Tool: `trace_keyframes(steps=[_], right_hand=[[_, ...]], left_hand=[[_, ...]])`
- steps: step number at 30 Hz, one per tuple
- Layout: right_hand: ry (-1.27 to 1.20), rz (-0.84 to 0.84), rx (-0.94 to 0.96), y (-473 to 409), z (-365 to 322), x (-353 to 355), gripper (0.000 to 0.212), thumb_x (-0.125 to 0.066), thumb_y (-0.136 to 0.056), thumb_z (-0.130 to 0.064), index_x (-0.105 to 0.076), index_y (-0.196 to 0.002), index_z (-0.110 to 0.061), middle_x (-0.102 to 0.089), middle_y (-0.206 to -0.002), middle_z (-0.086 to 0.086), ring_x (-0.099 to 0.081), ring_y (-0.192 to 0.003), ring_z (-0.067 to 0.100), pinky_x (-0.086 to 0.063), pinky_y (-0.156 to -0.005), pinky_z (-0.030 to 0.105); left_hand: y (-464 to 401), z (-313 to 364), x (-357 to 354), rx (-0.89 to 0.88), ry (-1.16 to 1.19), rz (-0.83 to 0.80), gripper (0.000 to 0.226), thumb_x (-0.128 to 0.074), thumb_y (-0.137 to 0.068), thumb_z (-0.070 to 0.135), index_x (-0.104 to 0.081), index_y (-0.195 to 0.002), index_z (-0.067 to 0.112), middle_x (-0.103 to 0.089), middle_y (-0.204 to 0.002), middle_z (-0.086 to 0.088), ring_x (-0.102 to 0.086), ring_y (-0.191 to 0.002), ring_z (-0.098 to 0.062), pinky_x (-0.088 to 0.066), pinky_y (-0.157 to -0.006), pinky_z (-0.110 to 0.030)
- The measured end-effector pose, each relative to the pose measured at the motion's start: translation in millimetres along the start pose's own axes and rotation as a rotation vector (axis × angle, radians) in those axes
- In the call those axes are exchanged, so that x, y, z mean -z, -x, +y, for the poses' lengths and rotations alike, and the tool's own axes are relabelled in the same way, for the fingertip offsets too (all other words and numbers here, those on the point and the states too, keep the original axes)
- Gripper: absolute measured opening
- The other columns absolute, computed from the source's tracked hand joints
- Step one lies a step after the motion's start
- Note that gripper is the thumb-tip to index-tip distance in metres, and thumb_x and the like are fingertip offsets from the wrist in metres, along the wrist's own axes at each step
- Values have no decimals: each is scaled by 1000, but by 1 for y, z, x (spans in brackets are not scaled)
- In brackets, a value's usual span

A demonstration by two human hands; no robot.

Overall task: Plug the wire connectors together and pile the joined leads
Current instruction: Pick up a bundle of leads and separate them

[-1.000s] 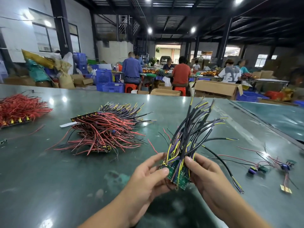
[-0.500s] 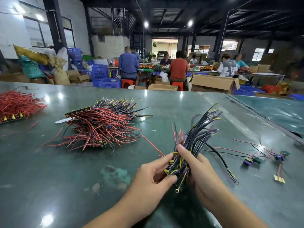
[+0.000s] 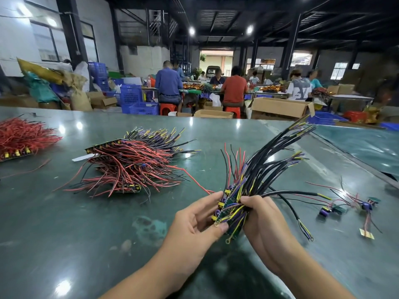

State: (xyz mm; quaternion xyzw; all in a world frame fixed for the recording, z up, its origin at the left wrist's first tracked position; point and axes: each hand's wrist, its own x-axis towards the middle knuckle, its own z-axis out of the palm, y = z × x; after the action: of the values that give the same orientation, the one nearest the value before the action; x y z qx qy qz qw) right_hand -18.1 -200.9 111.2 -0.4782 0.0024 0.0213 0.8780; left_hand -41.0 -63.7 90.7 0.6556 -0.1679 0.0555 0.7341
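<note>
Both hands hold one bundle of leads (image 3: pixel 259 175) above the green table (image 3: pixel 64 234): a narrow green circuit strip with yellow connectors, and many black, purple, yellow and red wires fanning up to the right. My left hand (image 3: pixel 194 223) grips the strip's left edge, thumb on its lower end. My right hand (image 3: pixel 261 221) grips the wires where they leave the strip. A large pile of red and black leads on strips (image 3: pixel 129 167) lies on the table to the left.
A second pile of red wires (image 3: pixel 21 134) lies at the far left edge. A few loose leads with small purple parts (image 3: pixel 354 206) lie at the right. Several people sit at tables behind, among cardboard boxes (image 3: pixel 280 108) and blue crates.
The held bundle has turned: its strip now stands edge-on and its wires lean more to the right. Both hands shifted their grip around it and stayed in front of me.
</note>
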Motion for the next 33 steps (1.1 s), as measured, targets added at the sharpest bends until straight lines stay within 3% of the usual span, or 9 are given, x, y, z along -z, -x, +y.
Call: trace_keyframes(steps=[4, 7, 13, 17, 19, 21, 25, 29, 33], right_hand=[[-26, -74, 2, 0, -1, 1, 37, -53, -85, -8, -47, -116, 12, -62, -99, 23, -62, -91, 28, -46, -93, 49], [45, -138, 13, 4, -3, -4, 45, -67, -70, -31, -60, -102, 0, -65, -91, 14, -64, -85, 20, -52, -85, 37], [-91, -120, -26, 3, -5, -5, 39, -62, -69, -16, -56, -104, 0, -53, -97, 21, -52, -92, 31, -46, -87, 48], [-191, -120, -15, 4, -7, -4, 24, -56, -68, -11, -62, -90, -2, -57, -103, 23, -57, -93, 29, -41, -99, 51], [-229, -116, 12, 3, -6, -5, 20, -56, -64, -8, -69, -78, -5, -59, -103, 23, -57, -95, 30, -38, -102, 51], [-226, -158, 46, 4, -4, -3, 21, -59, -61, -9, -75, -74, -12, -64, -100, 18, -61, -92, 27, -42, -101, 48], [-214, -315, 58, -1, 1, 3, 32, -67, -58, -8, -75, -87, -16, -69, -85, 10, -66, -75, 20, -56, -74, 33], [-184, -335, 41, -8, 2, 6, 59, -68, -52, -15, -65, -111, -10, -69, -99, 14, -65, -85, 26, -54, -78, 37], [15, -374, -13, -4, 2, 7, 43, -66, -65, -15, -69, -104, 2, -66, -114, 24, -66, -99, 27, -54, -85, 30]], left_hand=[[-1, -3, -1, -84, -16, 27, 48, -61, -80, -18, -63, -112, 17, -72, -105, 12, -64, -99, 5, -47, -79, -10], [0, -5, 0, -176, -95, 64, 48, -64, -79, -13, -69, -107, 25, -72, -106, 13, -64, -104, 0, -47, -83, -10], [1, -5, 2, -311, -316, 11, 52, -72, -74, 16, -62, -117, 43, -64, -122, 11, -60, -116, -12, -45, -102, -35], [4, -2, 4, -408, -326, 45, 33, -64, -75, 27, -62, -106, 39, -56, -122, 11, -51, -122, -12, -39, -100, -23], [3, 2, 4, -274, -289, 228, 13, -61, -75, 40, -57, -85, 33, -59, -88, 14, -57, -83, -2, -45, -76, -20], [0, 6, 4, 9, -233, 308, 38, -68, -74, 55, -51, -74, 21, -52, -65, 4, -50, -56, -11, -44, -57, -27], [3, 11, -4, 557, 269, -22, 42, -69, -59, 47, -71, -80, 11, -68, -78, -15, -65, -59, -20, -54, -52, -27], [0, 7, 0, 493, 547, -25, 26, -71, -64, 21, -75, -84, 5, -72, -93, -18, -71, -72, -20, -59, -63, -27], [-6, 7, 10, 345, 605, 104, 21, -69, -65, 7, -71, -86, 6, -72, -98, -18, -72, -75, -18, -60, -66, -29]])
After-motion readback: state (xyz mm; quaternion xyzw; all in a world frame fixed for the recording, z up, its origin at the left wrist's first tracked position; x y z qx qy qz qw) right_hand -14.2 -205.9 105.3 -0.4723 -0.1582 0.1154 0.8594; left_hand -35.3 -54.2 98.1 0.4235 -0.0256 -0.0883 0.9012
